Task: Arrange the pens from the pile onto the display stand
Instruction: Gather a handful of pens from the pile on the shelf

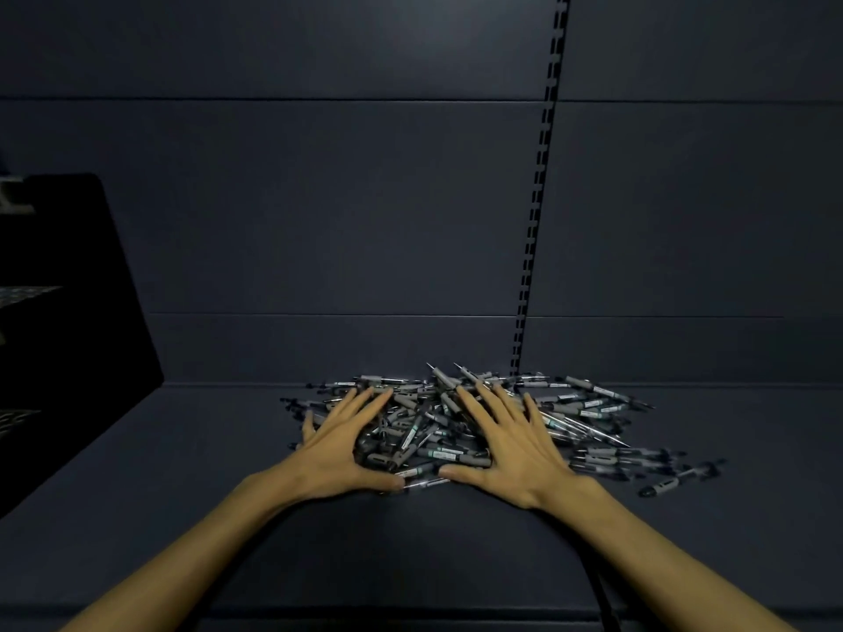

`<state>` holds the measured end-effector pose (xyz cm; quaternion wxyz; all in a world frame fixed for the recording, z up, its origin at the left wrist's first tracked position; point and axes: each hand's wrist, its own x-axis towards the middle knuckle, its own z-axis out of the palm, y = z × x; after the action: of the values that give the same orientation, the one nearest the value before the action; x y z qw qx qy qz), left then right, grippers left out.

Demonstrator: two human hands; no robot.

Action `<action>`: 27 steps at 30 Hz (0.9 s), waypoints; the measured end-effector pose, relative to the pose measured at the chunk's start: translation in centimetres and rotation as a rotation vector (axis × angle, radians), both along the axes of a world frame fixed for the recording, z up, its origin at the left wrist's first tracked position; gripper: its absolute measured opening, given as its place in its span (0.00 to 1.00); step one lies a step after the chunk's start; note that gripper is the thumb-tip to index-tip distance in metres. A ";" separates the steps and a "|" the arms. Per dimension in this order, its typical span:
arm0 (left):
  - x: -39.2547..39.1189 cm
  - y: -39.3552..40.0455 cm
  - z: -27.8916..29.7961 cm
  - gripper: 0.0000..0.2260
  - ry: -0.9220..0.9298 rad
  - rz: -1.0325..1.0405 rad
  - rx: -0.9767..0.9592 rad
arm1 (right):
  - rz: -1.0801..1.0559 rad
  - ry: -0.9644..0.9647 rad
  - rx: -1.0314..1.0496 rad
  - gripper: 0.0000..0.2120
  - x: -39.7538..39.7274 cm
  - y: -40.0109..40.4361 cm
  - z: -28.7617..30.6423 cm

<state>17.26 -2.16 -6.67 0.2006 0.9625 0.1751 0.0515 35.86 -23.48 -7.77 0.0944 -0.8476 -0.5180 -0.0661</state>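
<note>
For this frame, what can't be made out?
Head view only:
- Display stand: cut off by the left edge and too dark; its slots are unreadable.
- Pens: labels too small to read; those under the left hand and right hand are hidden.
- Pen count: pile too tangled.

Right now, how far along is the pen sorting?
Barely begun. The pens lie in one heap on the shelf. Both hands, left and right, rest flat on the heap, gripping none. The dark stand sits at far left; whether it holds pens is unclear.
</note>
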 end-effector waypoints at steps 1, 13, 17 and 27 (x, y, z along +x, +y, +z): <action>-0.1 -0.1 0.2 0.54 -0.002 -0.006 0.028 | 0.000 -0.003 -0.004 0.52 0.0 0.0 0.0; -1.3 -2.1 -0.4 0.39 -0.023 -0.078 0.253 | -0.005 -0.027 0.015 0.50 -0.9 -2.0 0.5; -1.5 -2.4 -0.3 0.37 -0.060 -0.083 0.246 | -0.049 -0.056 0.096 0.45 0.2 -4.9 1.4; -4.1 2.3 -0.2 0.42 -0.228 0.245 0.006 | -0.528 0.328 0.373 0.45 10.0 -17.4 1.4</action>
<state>13.20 0.17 -6.90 0.2086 0.9224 0.2673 0.1849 45.89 -40.86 -6.39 0.3090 -0.9196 -0.2383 -0.0446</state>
